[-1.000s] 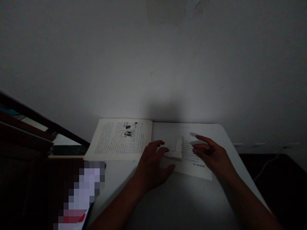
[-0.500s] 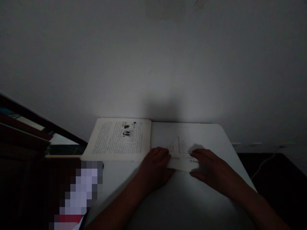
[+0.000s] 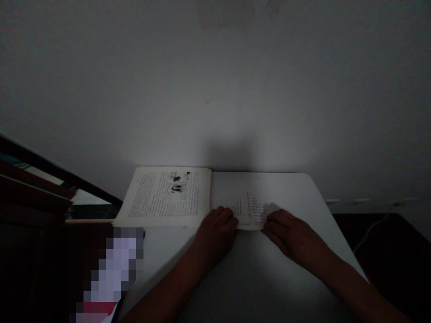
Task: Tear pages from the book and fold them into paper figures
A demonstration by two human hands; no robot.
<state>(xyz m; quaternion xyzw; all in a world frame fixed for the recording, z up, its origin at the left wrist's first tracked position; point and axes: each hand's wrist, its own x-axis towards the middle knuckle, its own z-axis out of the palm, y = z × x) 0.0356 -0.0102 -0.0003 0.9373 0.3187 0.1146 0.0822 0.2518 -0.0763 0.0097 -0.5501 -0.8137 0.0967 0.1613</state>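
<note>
Both left hand (image 3: 217, 229) and right hand (image 3: 287, 231) now close, pinching opposite ends of the folded paper (image 3: 252, 214), its near edge apparently just turned up, furthering the fold.

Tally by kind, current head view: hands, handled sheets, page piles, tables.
Hands: 2 (left hand, right hand)
Folded printed sheet: 1
Pile of printed pages: 1 (single pages not countable)
White table: 1
Total: 5
</note>
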